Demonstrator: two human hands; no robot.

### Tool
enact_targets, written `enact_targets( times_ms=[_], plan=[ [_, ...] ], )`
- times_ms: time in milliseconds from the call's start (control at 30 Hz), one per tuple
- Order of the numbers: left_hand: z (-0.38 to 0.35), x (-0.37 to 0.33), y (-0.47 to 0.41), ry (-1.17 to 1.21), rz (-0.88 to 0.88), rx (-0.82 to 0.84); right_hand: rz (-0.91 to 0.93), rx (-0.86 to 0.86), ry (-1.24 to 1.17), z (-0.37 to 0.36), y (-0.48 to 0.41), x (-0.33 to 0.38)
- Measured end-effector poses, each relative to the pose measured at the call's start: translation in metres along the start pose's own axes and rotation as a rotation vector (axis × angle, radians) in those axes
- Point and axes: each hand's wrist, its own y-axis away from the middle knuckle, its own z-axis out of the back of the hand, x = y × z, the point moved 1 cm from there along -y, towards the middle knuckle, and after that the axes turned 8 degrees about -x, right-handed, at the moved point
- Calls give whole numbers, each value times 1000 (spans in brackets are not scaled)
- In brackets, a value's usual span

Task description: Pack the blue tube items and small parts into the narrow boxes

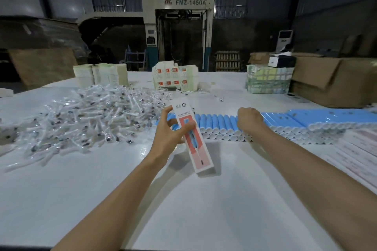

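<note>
Left hand [169,134] is up over the table [183,206], thumb and curled fingers clamped around a narrow box [201,155], pink front with white ends, tilted with its near end low toward the person. The print on it is too small to read.

Right hand [250,121] sits knuckles-up on the row of blue tubes [220,125], fingers curled over the far side and hidden, so I cannot tell whether it grips one. The tubes lie side by side in two layers, white caps facing the person, running right to the frame edge.

Left of the box is a big heap of small parts [91,116] in clear wrappers, close to the left hand. Flat packs [359,149] lie at the right edge. Across the far side stand stacks of cartons [175,76], then a cardboard box [334,81] on the right.

Behind, a machine [189,2] reads "FMZ-1450A".

Bare white tabletop spreads between the forearms down to the near edge.
</note>
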Motion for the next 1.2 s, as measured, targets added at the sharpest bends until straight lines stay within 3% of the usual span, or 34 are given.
enact_targets(
  times_ms=[300,400,467,600,667,767,900,1067,1200],
  plan=[
    [0,-4,5,-68,-25,34,-6,-49,-111,2,9,8],
    [1,-5,5,-91,-30,36,-38,-92,-289,-1,8,7],
    [2,-6,5,-100,-41,40,-94,-133,-535,7,8,7],
    [0,-13,7,-130,-113,53,-171,-205,-1346,42,17,16],
    [-2,-17,9,-144,-173,60,-104,-215,-1643,63,25,24],
    [-4,-21,13,-158,-246,58,22,-177,-1902,85,34,43],
    [-4,-23,14,-152,-277,70,86,-127,-1826,97,39,64],
    [-3,-21,13,-141,-255,114,27,23,-1718,93,41,66],
    [0,-15,10,10,-87,158,-1,110,-1797,87,46,58]
  ],
)
